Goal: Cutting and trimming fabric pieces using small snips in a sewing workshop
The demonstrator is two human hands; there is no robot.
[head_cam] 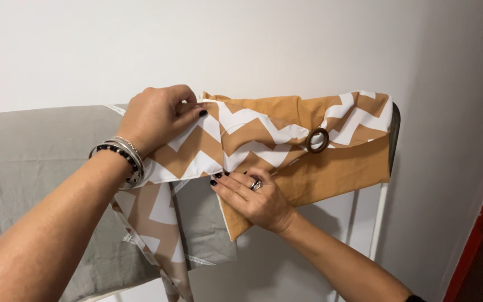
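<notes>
— Fingers (188, 109) of your left hand (155, 117) pinch the upper edge of the tan-and-white zigzag cloth (252, 134), draped over a rack (384, 196) against the wall.

— And your right hand (255, 198)?

— Its fingers (227, 180) lie flat and close together, pressing the lower fold just below the brown ring (317, 140). One fold looks made; a loose tail hangs beneath your left fingers, over the grey cloth (23, 151), so smoothing and tucking likely remain.

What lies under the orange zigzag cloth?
Under the zigzag cloth, grey fabric drapes a rack; one white leg shows. The rack's top stays covered.
</notes>
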